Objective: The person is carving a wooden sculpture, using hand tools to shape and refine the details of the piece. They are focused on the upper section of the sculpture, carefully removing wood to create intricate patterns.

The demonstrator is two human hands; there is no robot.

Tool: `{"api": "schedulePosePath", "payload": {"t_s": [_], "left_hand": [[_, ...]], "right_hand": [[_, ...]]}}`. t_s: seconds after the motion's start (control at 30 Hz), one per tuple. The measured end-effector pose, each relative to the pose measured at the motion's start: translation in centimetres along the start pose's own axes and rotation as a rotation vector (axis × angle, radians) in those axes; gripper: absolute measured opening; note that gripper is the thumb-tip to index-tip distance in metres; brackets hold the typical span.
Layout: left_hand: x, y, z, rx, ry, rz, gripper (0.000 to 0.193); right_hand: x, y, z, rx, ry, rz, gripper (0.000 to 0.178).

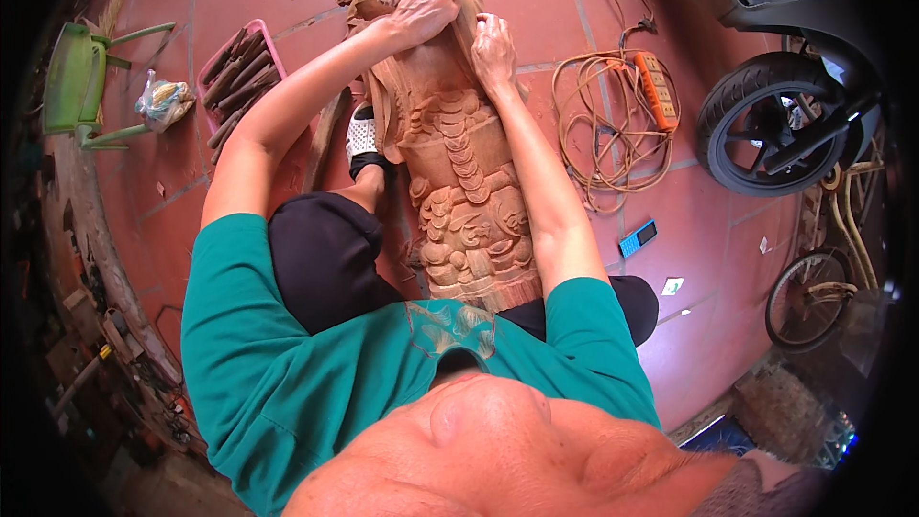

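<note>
A long carved wooden statue [466, 148] lies lengthwise in front of me, its bearded head at the far end. Below the head, on the upper chest, my left hand [426, 12] rests with fingers bent and drawn together. My right hand [493, 53] is at the statue's right edge near the shoulder, its fingers curled in against the wood. Whatever either hand might pinch is too small or hidden to make out. The lower body shows carved coins and rounded ornaments, close to my lap between my legs.
On the left are a pink tray [279, 56] of dark chisel-like tools, a tied plastic bag [165, 101] and a green chair [77, 81]. On the right, an orange power strip [656, 91] with coiled cord, a blue phone [638, 238] and a motorbike wheel [771, 124] stand on red tiles.
</note>
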State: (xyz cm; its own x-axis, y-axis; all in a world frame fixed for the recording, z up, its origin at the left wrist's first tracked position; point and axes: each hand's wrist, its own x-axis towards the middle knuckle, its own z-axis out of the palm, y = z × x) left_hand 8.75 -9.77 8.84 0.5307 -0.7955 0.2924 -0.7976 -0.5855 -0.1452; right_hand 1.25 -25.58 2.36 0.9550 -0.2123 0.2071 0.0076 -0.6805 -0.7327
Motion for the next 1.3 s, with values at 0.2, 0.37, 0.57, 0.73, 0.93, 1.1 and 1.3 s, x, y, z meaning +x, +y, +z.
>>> {"api": "schedulePosePath", "payload": {"t_s": [0.2,0.37,0.57,0.73,0.93,1.1,1.3], "left_hand": [[-4.0,2.5,-0.4,-0.252,-0.086,-0.202,0.017],[-9.0,0.7,-1.9,-0.16,-0.004,-0.041,0.023],[-4.8,-1.2,-0.6,-0.235,0.182,-0.108,0.023],[-2.3,-1.5,0.0,-0.266,0.102,-0.142,0.032],[-4.5,-1.9,-1.0,-0.298,0.062,-0.052,0.036],[-6.6,-1.7,-2.8,-0.311,-0.176,0.032,0.035],[-2.7,-1.4,-1.3,-0.239,0.022,-0.078,0.031]], "right_hand": [[-0.5,-0.3,-0.4,-0.005,-0.012,0.038,0.026],[-0.2,-0.6,-0.2,-0.027,-0.012,0.027,0.026],[-0.4,-1.1,-0.4,-0.018,-0.028,0.041,0.026],[-0.3,-0.8,-0.2,-0.028,0.044,-0.043,0.025],[-0.3,-0.4,-0.2,-0.01,-0.007,0.008,0.026],[-0.3,-0.6,-0.1,0.007,-0.017,0.04,0.027],[-0.5,-0.8,-0.2,0.004,-0.042,0.056,0.027]]}}
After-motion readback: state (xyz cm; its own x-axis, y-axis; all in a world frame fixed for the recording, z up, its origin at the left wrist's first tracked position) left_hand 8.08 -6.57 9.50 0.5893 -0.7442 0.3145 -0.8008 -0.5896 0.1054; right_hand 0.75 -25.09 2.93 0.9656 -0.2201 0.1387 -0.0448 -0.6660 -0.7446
